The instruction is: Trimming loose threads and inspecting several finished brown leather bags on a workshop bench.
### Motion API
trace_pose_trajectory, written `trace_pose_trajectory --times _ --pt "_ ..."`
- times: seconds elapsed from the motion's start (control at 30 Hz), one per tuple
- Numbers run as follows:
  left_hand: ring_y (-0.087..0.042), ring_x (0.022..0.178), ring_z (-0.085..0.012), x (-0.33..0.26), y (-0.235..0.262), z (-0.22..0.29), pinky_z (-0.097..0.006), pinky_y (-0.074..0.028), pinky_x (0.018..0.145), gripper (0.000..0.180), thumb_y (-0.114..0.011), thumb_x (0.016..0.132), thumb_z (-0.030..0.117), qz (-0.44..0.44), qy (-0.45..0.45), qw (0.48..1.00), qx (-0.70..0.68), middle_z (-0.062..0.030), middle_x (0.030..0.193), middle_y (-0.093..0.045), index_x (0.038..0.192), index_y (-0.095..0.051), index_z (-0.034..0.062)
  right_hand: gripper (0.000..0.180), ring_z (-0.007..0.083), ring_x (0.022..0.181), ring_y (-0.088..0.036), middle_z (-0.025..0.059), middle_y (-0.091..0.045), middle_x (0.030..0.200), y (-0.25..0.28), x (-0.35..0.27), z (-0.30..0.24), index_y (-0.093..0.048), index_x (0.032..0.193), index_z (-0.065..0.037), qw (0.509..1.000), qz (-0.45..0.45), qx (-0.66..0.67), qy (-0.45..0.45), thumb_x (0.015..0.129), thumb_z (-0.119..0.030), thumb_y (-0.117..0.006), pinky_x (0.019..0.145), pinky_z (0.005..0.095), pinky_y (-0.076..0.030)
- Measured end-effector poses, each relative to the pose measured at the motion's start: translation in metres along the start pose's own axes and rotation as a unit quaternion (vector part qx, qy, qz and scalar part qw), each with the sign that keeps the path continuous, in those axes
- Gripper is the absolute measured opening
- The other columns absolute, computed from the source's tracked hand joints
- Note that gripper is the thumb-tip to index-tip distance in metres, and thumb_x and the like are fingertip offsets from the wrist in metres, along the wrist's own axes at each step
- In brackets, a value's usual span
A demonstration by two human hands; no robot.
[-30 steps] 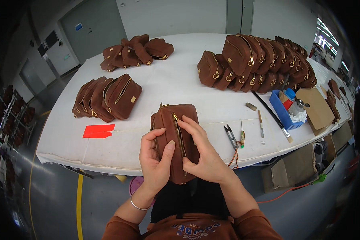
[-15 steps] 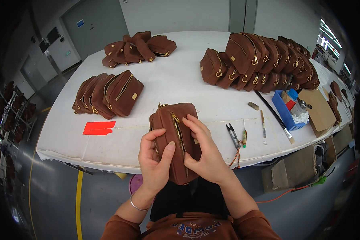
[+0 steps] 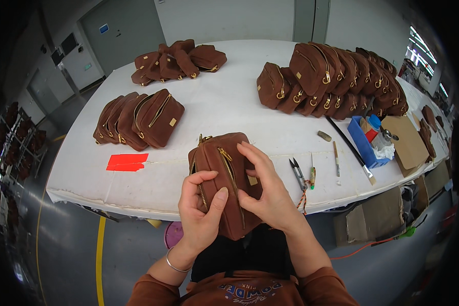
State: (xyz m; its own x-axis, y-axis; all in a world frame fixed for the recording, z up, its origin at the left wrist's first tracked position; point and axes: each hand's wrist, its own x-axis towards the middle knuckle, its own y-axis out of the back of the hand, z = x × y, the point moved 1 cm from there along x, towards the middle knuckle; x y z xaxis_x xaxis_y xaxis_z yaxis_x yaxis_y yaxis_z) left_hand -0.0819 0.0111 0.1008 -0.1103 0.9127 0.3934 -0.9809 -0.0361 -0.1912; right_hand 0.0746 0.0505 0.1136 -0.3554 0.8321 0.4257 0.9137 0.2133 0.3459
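Note:
Between my two hands is a brown zippered bag (image 3: 220, 168), held upright over the table's near edge. Brass zippers run along its front and its left side, and a small gold patch shows near my right fingers. My left hand (image 3: 201, 206) grips the bag's left side, thumb pressed on the front face. Around the right side lies my right hand (image 3: 268, 188), with its fingers near the top and its thumb beside the front zipper. The bag's back and underside are hidden.
Brown bags stand in a row (image 3: 137, 120) at left, a pile (image 3: 178, 61) behind and a large stack (image 3: 336, 76) at right. Snips (image 3: 297, 172), an awl (image 3: 312, 176), a long brush (image 3: 352, 150) and a blue bin (image 3: 363, 145) lie right. Red strips (image 3: 126, 162) lie left.
The bag has dropped slightly toward me and turned a little, showing more of its left-side zipper. My right hand has shifted slightly right and its index finger is raised more.

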Motion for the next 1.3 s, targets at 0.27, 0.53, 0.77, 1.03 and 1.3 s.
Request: trace_pose_trajectory --times 0.27,0.53,0.77,1.03,1.3 --pt "-0.057 0.096 -0.0094 -0.002 0.002 0.000 -0.023 -0.048 0.083 0.033 -0.059 0.092 -0.001 -0.035 -0.011 0.999 -0.005 -0.0073 0.109 -0.057 0.122 -0.044 0.0004 0.075 0.0389 0.130 -0.038 0.0198 -0.036 0.143 -0.002 0.002 -0.011 -0.037 0.142 -0.003 0.986 0.041 -0.149 0.070 0.072 0.006 -0.064 0.105 0.0428 -0.039" --pt "-0.057 0.096 -0.0096 -0.008 -0.001 0.002 -0.023 -0.048 0.084 0.033 -0.061 0.090 -0.003 -0.035 -0.009 0.999 -0.012 -0.0074 0.109 -0.055 0.117 -0.044 0.0011 0.074 0.0382 0.121 -0.044 0.0198 -0.043 0.136 -0.013 0.004 -0.001 -0.040 0.140 -0.003 0.967 0.095 -0.223 0.081 0.071 0.007 -0.066 0.100 0.0437 -0.042" --pt "-0.057 0.096 -0.0095 -0.014 0.006 -0.004 -0.023 -0.049 0.082 0.031 -0.062 0.090 -0.004 -0.055 -0.037 0.998 0.003 -0.0075 0.110 -0.053 0.115 -0.044 0.0008 0.076 0.0388 0.119 -0.045 0.0185 -0.044 0.134 -0.006 0.004 -0.005 -0.040 0.140 -0.003 0.974 0.038 -0.204 0.087 0.070 0.005 -0.069 0.099 0.0428 -0.043" --pt "-0.056 0.094 -0.0084 -0.019 0.012 -0.015 -0.022 -0.049 0.081 0.032 -0.063 0.090 -0.002 -0.065 -0.011 0.997 -0.038 -0.0063 0.109 -0.053 0.115 -0.044 0.0017 0.078 0.0398 0.123 -0.043 0.0213 -0.042 0.137 -0.005 -0.004 -0.014 -0.037 0.142 -0.002 0.959 -0.026 -0.274 0.071 0.069 0.010 -0.061 0.102 0.0442 -0.042" --pt "-0.057 0.092 -0.0071 -0.016 0.018 -0.023 -0.020 -0.049 0.075 0.034 -0.064 0.090 0.000 -0.056 0.022 0.996 -0.061 -0.0064 0.106 -0.054 0.115 -0.041 0.0030 0.072 0.0379 0.119 -0.048 0.0200 -0.046 0.133 -0.016 -0.007 0.013 -0.043 0.138 -0.002 0.961 0.041 -0.250 0.112 0.070 0.012 -0.060 0.098 0.0421 -0.045"
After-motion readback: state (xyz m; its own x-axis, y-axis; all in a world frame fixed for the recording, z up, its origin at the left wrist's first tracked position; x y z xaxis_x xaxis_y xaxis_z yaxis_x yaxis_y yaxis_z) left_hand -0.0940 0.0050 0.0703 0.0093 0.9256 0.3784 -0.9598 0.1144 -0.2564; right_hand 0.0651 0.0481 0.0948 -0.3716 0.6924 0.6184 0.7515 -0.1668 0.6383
